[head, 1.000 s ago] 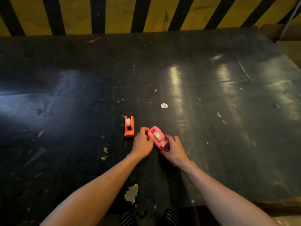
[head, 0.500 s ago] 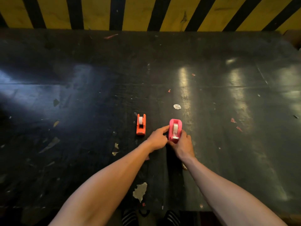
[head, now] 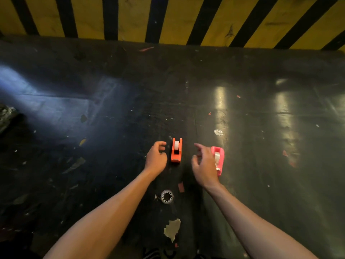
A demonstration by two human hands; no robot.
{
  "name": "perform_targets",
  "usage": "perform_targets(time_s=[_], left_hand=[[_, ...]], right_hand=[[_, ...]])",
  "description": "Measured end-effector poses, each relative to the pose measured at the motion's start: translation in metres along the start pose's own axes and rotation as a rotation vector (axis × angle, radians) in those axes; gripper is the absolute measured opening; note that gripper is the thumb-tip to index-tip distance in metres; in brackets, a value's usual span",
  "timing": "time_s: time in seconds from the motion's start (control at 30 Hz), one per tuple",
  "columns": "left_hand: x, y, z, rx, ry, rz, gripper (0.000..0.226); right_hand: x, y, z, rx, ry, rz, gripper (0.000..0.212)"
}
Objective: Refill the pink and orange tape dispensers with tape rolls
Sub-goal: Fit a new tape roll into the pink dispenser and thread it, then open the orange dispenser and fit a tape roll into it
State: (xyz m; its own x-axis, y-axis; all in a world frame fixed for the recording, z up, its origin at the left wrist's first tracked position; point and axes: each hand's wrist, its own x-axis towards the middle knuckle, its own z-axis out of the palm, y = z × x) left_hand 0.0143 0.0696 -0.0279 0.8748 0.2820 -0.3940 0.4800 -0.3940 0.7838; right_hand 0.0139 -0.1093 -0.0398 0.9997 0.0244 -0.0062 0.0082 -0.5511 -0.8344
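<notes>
Both dispensers stand on the dark counter, and each appears to carry a pale roll in its cradle. Taking the orange dispenser as the mark, the pink dispenser sits to its right, a little nearer the person, apart from it. The left hand hovers just left of the orange dispenser, fingers loosely curled, grasping nothing. The right hand hangs between the two dispensers, released and empty, its back covering the pink one's left edge; whether it touches is unclear. Nearer the person than the orange dispenser lies a small ring, perhaps a spent core. I judge the refilling done or nearly so: both rolls look seated, though tape threaded to either cutter cannot be made out.
</notes>
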Motion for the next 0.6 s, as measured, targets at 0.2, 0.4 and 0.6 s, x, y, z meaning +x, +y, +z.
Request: perform_targets(time_s=[0.2,0.4,0.6], left_hand=[[0.007,0.007,0.011,-0.173,-0.269,-0.154,0.057],[-0.001,-0.003,0.013,-0.329,-0.172,-0.18,0.023],[-0.025,-0.01,0.012,-0.502,-0.191,-0.235,0.023]], right_hand=[[0.023,-0.027,0.035,0.302,-0.386,0.385,0.052],[0.01,-0.022,0.035,0.529,-0.239,0.492,0.033],[-0.016,-0.018,0.024,0.649,-0.149,0.53,0.018]])
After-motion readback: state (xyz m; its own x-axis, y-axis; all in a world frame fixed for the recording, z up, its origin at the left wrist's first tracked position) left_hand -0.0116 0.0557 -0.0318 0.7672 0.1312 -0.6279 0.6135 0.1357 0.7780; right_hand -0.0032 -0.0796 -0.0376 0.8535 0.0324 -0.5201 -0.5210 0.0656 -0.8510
